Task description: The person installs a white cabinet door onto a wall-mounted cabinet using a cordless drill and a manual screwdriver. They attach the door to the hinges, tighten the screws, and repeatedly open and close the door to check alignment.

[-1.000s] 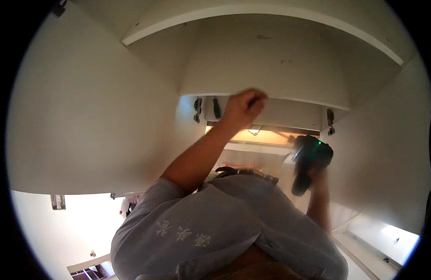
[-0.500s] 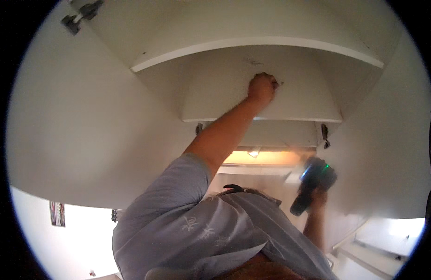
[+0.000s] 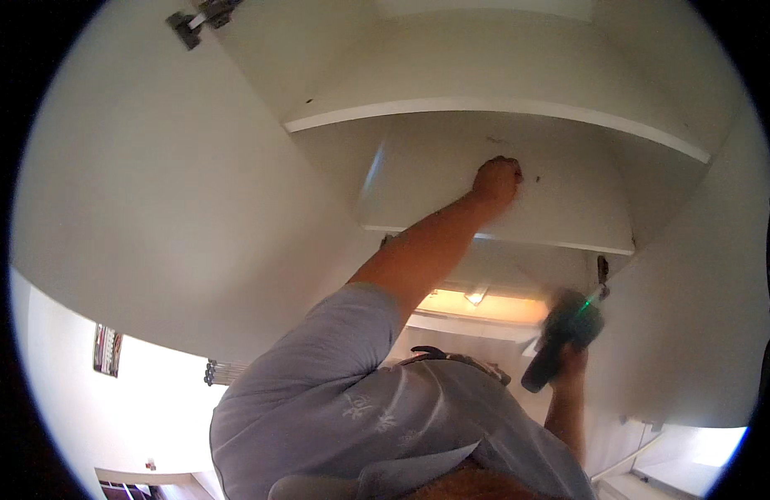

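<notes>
My left arm reaches up into a white cabinet. The left hand (image 3: 499,179) is closed against or just in front of the inner panel (image 3: 435,183), below a shelf. Whatever its fingers may hold is hidden. A small dark spot (image 3: 537,178) marks the panel beside that hand. Lower right, my right hand (image 3: 571,367) is wrapped round the grip of a dark handheld device (image 3: 560,333) with a small green light. Motion blurs the device's head, so its exact kind cannot be told.
A white shelf edge (image 3: 501,105) crosses above my left hand. Cabinet doors flank me, the left one (image 3: 168,208) wide and near. Hinges show at the upper left (image 3: 193,25) and by the right door (image 3: 602,275). A lit lamp (image 3: 475,297) glows below the cabinet.
The view has shifted, so the cabinet and my left hand appear lower and farther right. My left hand stays closed near the panel, and the device in my right hand has tilted slightly.
</notes>
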The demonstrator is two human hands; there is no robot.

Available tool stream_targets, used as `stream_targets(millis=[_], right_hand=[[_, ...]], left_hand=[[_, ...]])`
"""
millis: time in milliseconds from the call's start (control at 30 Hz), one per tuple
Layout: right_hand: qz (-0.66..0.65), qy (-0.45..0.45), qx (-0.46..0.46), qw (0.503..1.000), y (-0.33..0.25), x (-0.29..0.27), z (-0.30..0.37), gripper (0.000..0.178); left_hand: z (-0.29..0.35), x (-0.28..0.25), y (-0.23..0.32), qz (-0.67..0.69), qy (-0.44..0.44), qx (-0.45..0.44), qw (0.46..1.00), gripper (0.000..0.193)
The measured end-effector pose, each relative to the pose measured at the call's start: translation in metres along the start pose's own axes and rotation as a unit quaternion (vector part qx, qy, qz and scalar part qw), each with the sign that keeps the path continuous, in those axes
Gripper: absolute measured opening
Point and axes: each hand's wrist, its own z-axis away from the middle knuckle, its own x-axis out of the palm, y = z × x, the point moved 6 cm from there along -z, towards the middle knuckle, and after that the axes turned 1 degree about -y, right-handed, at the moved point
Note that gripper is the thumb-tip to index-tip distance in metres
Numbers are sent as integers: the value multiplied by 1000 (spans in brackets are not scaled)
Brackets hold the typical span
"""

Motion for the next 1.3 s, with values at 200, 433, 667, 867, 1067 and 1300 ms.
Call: stream_targets(millis=[200, 433, 667, 867, 1067, 1300], right_hand=[[4, 28, -14, 1000, -2, -4, 17, 60], [8, 1, -24, 1000, 6, -21, 2, 60], [35, -139, 33, 989, 24, 8, -32, 62], [50, -188, 34, 980, 26, 38, -47, 50], [73, -227, 65, 969, 35, 40, -52, 49], [31, -271, 119, 955, 28, 58, -42, 56]], left_hand=[[32, -19, 10, 100, 25, 19, 994, 12], [151, -2, 13, 384, -106, -122, 909, 8], [222, -30, -13, 371, -112, -191, 902, 20], [242, -37, -42, 385, -76, -251, 885, 23], [264, -54, -42, 293, -50, -247, 922, 22], [303, -58, -46, 509, -81, -310, 799, 29]])
